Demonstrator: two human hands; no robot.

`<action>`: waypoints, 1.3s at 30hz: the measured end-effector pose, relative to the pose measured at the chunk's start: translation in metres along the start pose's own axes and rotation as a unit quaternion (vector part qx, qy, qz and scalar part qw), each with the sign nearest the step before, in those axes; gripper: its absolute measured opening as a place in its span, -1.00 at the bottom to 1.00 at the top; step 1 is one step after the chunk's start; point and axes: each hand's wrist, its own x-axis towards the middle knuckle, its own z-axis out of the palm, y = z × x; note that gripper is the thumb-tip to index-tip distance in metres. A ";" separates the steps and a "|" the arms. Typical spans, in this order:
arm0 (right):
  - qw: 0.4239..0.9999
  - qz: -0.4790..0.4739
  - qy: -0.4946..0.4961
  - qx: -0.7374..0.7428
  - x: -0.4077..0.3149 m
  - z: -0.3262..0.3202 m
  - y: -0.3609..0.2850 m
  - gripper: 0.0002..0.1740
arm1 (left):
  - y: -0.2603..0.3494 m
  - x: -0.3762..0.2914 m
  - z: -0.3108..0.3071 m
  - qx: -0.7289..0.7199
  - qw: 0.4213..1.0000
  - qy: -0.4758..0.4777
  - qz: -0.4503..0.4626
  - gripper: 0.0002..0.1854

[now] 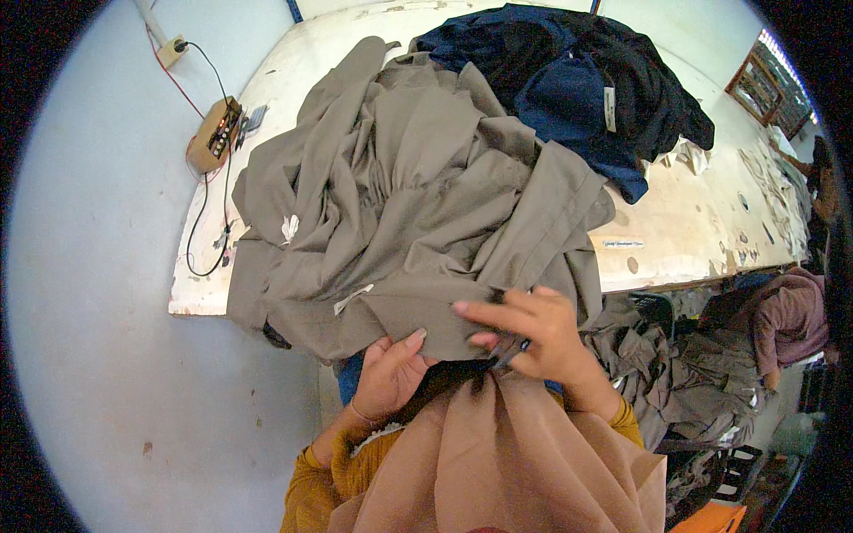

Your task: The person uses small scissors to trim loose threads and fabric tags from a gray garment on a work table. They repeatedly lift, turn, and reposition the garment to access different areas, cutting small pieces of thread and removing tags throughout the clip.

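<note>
A large heap of grey-brown fabric garments [426, 200] lies before me at the table's near edge. My left hand [392, 373] pinches the hanging front edge of this cloth, thumb on top. Over the same edge, to the right, is my right hand [543, 330], its index finger stretched along the cloth. A small dark tool [512, 350] sits in the right palm, blurred and partly hidden by the fingers; its kind is unclear. A white label [353, 298] shows on the cloth near the left hand, and a white tuft [289, 228] lies farther left.
Navy and black garments [566, 80] are piled at the back of the table [673, 246]. A brown control box [214, 135] with cables stands at left, below a wall socket [172, 53]. At right, a person [793, 320] is beside heaped grey-brown cloth [700, 373].
</note>
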 end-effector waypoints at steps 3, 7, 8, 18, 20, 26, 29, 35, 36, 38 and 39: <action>0.997 -0.052 -0.049 0.040 -0.003 0.006 0.005 -0.63 | -0.002 0.004 -0.001 -0.058 0.998 0.001 -0.022 -0.57; 0.976 0.134 0.148 0.090 -0.015 -0.006 0.025 -0.86 | -0.006 0.000 -0.016 0.001 0.997 0.044 -0.062 -0.59; 0.954 0.215 0.195 0.079 -0.014 -0.009 0.032 -0.84 | -0.003 -0.003 -0.018 0.142 0.981 0.072 -0.108 -0.58; 0.886 0.292 0.309 0.184 0.011 -0.014 0.097 -0.73 | 0.081 -0.011 0.007 0.628 0.665 -0.352 -0.198 -0.55; 0.899 0.242 0.251 0.264 0.029 -0.008 0.070 -0.71 | 0.105 -0.003 0.038 0.652 0.685 -0.319 -0.061 -0.60; 0.886 -0.030 -0.167 0.432 0.065 0.009 -0.005 -0.63 | 0.119 0.065 0.097 0.725 0.603 -0.211 0.257 -0.54; 0.834 -0.021 -0.281 0.475 0.067 0.009 -0.028 -0.63 | 0.120 0.091 0.096 0.800 0.403 -0.371 0.245 -0.61; 0.923 0.030 -0.175 0.341 0.050 0.032 -0.010 -0.46 | 0.205 0.120 0.127 0.781 0.408 -0.205 0.425 -0.79; 0.951 0.039 -0.156 0.265 0.053 0.032 -0.011 -0.42 | 0.222 0.118 0.133 0.794 0.381 -0.180 0.438 -0.78; 0.990 0.041 -0.033 0.131 0.055 0.041 -0.011 -0.29 | 0.240 0.120 0.144 0.806 0.348 -0.159 0.451 -0.78; 0.994 0.055 0.022 0.095 0.055 0.048 -0.004 -0.30 | 0.245 0.121 0.149 0.812 0.339 -0.159 0.448 -0.79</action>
